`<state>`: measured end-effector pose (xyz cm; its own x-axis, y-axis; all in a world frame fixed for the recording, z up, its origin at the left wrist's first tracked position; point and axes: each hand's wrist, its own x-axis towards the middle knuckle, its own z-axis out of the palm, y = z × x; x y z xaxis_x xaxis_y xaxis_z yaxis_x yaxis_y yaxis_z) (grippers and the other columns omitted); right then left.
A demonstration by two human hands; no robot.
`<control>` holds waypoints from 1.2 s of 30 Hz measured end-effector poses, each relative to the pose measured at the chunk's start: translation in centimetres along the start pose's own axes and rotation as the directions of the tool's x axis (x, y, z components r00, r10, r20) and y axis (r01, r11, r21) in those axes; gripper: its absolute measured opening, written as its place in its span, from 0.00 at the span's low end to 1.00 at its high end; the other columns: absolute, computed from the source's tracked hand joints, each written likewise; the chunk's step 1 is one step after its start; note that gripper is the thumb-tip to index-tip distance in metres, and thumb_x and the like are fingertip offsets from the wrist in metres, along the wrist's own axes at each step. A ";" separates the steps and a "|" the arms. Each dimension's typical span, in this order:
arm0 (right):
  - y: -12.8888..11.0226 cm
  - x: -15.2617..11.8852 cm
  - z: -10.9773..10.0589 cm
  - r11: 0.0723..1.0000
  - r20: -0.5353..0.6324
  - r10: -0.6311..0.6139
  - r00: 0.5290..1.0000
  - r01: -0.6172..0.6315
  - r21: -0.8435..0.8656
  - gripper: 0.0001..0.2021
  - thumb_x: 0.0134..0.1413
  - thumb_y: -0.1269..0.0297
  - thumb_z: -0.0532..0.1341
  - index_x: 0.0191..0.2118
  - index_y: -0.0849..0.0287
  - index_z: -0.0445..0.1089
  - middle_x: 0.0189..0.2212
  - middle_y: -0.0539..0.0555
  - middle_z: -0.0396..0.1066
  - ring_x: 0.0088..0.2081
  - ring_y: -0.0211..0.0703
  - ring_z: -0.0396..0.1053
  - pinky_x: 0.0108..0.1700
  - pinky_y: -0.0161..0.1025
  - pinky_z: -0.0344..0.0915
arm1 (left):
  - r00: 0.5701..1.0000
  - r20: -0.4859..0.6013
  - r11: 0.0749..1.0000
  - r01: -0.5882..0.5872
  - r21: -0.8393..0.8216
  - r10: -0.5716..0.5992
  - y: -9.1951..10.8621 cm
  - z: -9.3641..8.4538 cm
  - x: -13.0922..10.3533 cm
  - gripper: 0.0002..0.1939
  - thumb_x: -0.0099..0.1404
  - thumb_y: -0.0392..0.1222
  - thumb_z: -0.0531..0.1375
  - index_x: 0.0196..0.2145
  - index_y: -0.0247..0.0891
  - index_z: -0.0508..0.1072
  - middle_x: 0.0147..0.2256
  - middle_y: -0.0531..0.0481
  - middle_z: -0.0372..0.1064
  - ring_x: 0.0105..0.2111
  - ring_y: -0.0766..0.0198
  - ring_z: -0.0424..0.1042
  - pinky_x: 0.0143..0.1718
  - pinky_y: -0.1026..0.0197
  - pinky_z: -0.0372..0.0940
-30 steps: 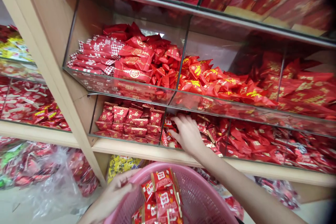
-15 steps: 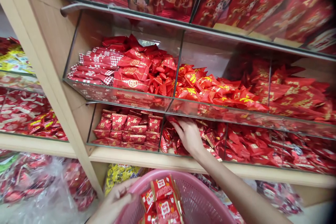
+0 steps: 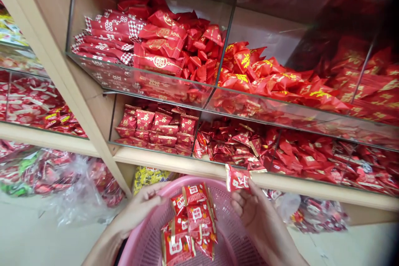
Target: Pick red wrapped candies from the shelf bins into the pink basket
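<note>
"Hands first: what does each one hold?"

"Right hand point(image 3: 260, 218): narrow, thumb and fingers pinching one small red packet point(image 3: 237, 178) by its lower part. Left hand point(image 3: 141, 205): at the left rim of the pink basket point(image 3: 226, 232), fingers over the edge. Cannot tell whether it grips."

"Position of the held packet?"

"Raised near the basket's far right rim, in front of the wooden shelf edge point(image 3: 183, 165). Whether it is directly over the rim: cannot tell."

"Basket contents?"

"One loose pile of red packets point(image 3: 198, 216) with gold edges and white labels, overlapping, mostly toward the left."

"Surroundings?"

"Behind the shelf edge, a bin of dark red packets point(image 3: 240, 143); left of it, neatly stacked sweets point(image 3: 158, 131). Below the shelf edge, yellow packets point(image 3: 151, 177). Clear plastic bags point(image 3: 77, 187) at far left, near the floor."
</note>
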<state>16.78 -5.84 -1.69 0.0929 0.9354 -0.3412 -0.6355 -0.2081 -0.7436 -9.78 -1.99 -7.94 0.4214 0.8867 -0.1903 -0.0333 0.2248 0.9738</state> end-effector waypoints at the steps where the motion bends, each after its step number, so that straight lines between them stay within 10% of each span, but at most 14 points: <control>1: 0.0 -0.2 -0.2 0.998 0.003 0.053 0.999 -0.053 0.036 0.08 0.46 0.60 0.64 0.29 0.58 0.68 0.24 0.48 0.70 0.28 0.35 0.69 0.31 0.30 0.68 | 1.000 0.003 1.000 0.002 -0.005 -0.002 -0.1 0.0 0.0 0.23 0.58 0.35 0.56 0.52 0.47 0.66 0.46 0.52 0.71 0.44 0.60 0.69 0.49 0.58 0.58; 11: 0.1 -0.9 -2.5 1.000 -0.064 0.018 0.998 -0.020 -0.022 0.13 0.42 0.62 0.66 0.37 0.55 0.68 0.35 0.50 0.72 0.31 0.39 0.69 0.29 0.34 0.68 | 0.999 -0.021 0.999 -0.040 0.027 0.041 -0.1 0.0 0.0 0.19 0.56 0.35 0.57 0.46 0.43 0.72 0.48 0.50 0.69 0.49 0.56 0.65 0.53 0.55 0.53; 21: 3.5 -2.2 -1.6 0.970 0.112 0.198 0.974 -0.178 -0.163 0.18 0.44 0.55 0.64 0.42 0.54 0.68 0.36 0.55 0.72 0.34 0.46 0.71 0.33 0.43 0.69 | 1.000 -0.009 0.998 -0.015 -0.056 0.014 -0.3 0.2 -0.2 0.21 0.54 0.33 0.56 0.47 0.38 0.70 0.45 0.48 0.71 0.43 0.58 0.69 0.46 0.57 0.60; 26: 2.9 -2.3 0.9 0.913 0.335 0.187 0.923 -0.038 -0.405 0.13 0.47 0.53 0.61 0.35 0.55 0.68 0.29 0.54 0.71 0.33 0.46 0.70 0.34 0.45 0.68 | 1.000 0.013 0.995 0.007 -0.097 -0.005 0.2 0.4 -0.3 0.24 0.54 0.32 0.55 0.50 0.38 0.68 0.42 0.48 0.73 0.40 0.58 0.70 0.44 0.58 0.61; 28: 2.1 -2.2 2.3 0.795 0.437 0.133 0.889 0.168 -0.583 0.13 0.46 0.54 0.62 0.36 0.54 0.66 0.31 0.52 0.71 0.34 0.45 0.70 0.36 0.44 0.67 | 1.000 0.020 0.996 -0.017 -0.092 0.019 0.1 0.4 -0.3 0.24 0.54 0.31 0.55 0.50 0.38 0.68 0.42 0.48 0.73 0.40 0.58 0.70 0.44 0.58 0.60; 31: 1.5 -1.6 4.0 0.283 0.677 0.136 0.724 0.626 -0.726 0.15 0.46 0.63 0.64 0.42 0.51 0.65 0.39 0.51 0.70 0.41 0.45 0.67 0.43 0.44 0.65 | 0.998 0.017 0.995 -0.055 -0.087 0.057 0.0 0.4 -0.3 0.25 0.54 0.30 0.54 0.50 0.37 0.68 0.42 0.48 0.72 0.40 0.58 0.69 0.45 0.57 0.60; 33: 1.7 -0.8 4.7 -0.064 0.793 0.224 0.567 0.820 -0.569 0.17 0.48 0.67 0.62 0.46 0.51 0.64 0.43 0.51 0.68 0.45 0.45 0.66 0.49 0.45 0.62 | 0.997 0.009 0.993 -0.072 -0.089 0.073 0.0 0.5 -0.4 0.24 0.53 0.29 0.54 0.50 0.36 0.69 0.42 0.48 0.72 0.40 0.58 0.69 0.45 0.58 0.59; 36: 2.8 0.4 5.3 -0.305 0.844 0.315 0.434 0.888 -0.343 0.15 0.49 0.68 0.60 0.45 0.54 0.64 0.42 0.52 0.69 0.45 0.46 0.65 0.52 0.48 0.59 | 0.995 0.008 0.991 -0.101 -0.084 0.102 0.1 0.5 -0.6 0.22 0.54 0.31 0.54 0.47 0.36 0.71 0.43 0.48 0.72 0.42 0.57 0.68 0.45 0.59 0.59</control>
<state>11.01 -4.58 -0.84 -0.8067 0.5819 0.1030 0.5394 0.7962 -0.2741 -9.60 -2.66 -7.67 0.4227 0.9018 -0.0893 -0.1518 0.1676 0.9741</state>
